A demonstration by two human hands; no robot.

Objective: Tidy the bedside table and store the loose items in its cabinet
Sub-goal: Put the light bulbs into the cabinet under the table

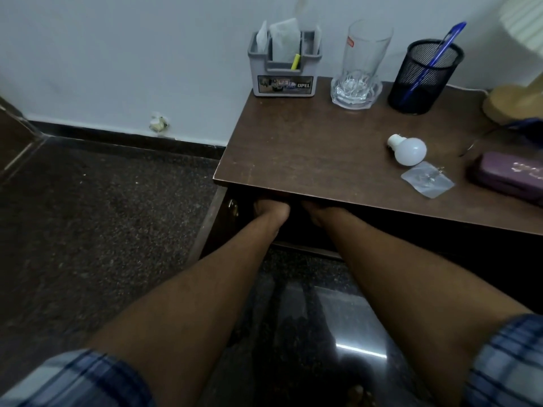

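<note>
Forearms [205,289] foremost; left hand [271,209], right hand [318,213] inside cabinet [426,236]; grip hidden, cannot tell.

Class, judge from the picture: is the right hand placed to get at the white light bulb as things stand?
Probably not yet. The right hand is tucked under the tabletop, which lies between it and the light bulb. Once drawn out, nothing blocks the bulb from the front.

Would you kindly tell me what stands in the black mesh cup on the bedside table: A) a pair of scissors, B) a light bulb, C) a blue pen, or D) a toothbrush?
C: a blue pen leans inside the black mesh cup, its top sticking out above the rim.
</note>
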